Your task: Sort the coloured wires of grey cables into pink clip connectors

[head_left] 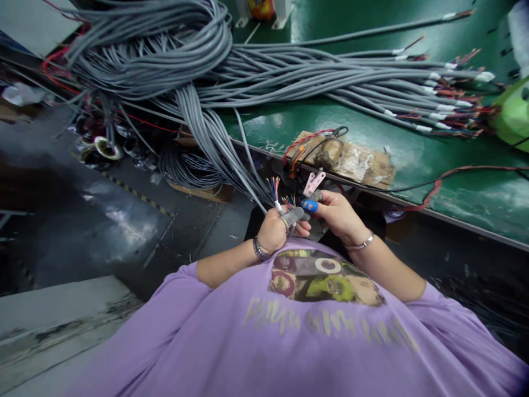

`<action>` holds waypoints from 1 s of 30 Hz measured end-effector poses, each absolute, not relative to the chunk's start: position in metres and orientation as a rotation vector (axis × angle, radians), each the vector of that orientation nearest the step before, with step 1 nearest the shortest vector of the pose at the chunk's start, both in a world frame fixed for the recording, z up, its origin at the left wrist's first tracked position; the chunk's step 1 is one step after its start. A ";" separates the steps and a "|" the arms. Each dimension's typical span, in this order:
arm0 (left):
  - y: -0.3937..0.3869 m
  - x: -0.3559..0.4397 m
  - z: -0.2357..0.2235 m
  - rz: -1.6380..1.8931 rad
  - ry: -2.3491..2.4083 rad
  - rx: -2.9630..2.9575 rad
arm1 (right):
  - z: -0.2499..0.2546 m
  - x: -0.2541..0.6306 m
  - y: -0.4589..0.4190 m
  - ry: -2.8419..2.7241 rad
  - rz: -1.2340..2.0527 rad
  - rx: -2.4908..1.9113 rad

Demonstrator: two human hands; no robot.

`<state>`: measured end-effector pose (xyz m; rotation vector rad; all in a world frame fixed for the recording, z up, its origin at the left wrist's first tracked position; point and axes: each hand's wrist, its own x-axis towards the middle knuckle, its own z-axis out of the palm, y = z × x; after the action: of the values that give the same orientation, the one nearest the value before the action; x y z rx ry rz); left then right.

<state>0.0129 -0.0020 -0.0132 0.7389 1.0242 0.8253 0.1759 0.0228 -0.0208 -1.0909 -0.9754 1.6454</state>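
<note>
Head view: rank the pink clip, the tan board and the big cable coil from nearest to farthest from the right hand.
From the right hand:
1. Pink clip: right by the fingertips, on their far side.
2. Tan board: beyond the hand, at the near edge of the table.
3. Cable coil: farthest, well off to the left.

Bench [273,124] gap btwn grey cables [314,77] & wood board [382,168]

Occlusion and legibility limits.
Fingers obscure the lower ends of the multicoloured stripped wires [275,190]; the right picture edge truncates the bright green rounded object [513,113]; the grey shirt lettering [330,324] is illegible.
</note>
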 end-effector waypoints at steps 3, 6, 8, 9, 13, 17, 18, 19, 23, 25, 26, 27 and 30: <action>0.000 0.012 -0.012 0.831 1.013 0.748 | -0.020 0.177 0.022 -0.967 1.665 -1.061; 0.001 0.010 -0.013 0.803 1.013 0.799 | -0.021 0.178 0.023 -0.967 1.756 -1.040; 0.002 0.010 -0.015 0.781 1.002 0.826 | -0.021 0.179 0.025 -0.973 1.821 -1.019; 0.002 0.009 -0.016 0.769 0.996 0.836 | -0.021 0.178 0.025 -0.978 1.841 -1.009; 0.002 0.009 -0.019 0.723 0.973 0.847 | -0.019 0.173 0.026 -0.967 1.828 -1.028; 0.003 0.010 -0.019 0.762 0.967 0.829 | -0.018 0.165 0.023 -0.876 1.722 -1.086; 0.003 0.010 -0.019 0.775 0.970 0.824 | -0.019 0.164 0.022 -0.832 1.703 -1.101; 0.003 0.009 -0.018 0.782 0.973 0.824 | -0.020 0.164 0.022 -0.775 1.686 -1.113; 0.002 0.007 -0.011 0.761 0.975 0.842 | -0.027 0.173 0.027 -0.498 1.679 -1.077; 0.002 0.007 -0.004 0.760 0.962 0.838 | -0.028 0.179 0.031 -0.436 1.741 -1.045; 0.002 0.008 -0.001 0.756 0.950 0.833 | -0.027 0.181 0.033 -0.442 1.784 -1.031; 0.003 0.009 0.003 0.749 0.937 0.827 | -0.026 0.182 0.035 -0.469 1.826 -1.015; 0.006 0.014 0.011 0.721 0.910 0.797 | -0.019 0.180 0.042 -0.593 1.888 -0.951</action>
<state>0.0135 0.0060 0.0108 0.7969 0.9103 0.7213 0.1800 0.0418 -0.0191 -0.9509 -0.5930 1.8884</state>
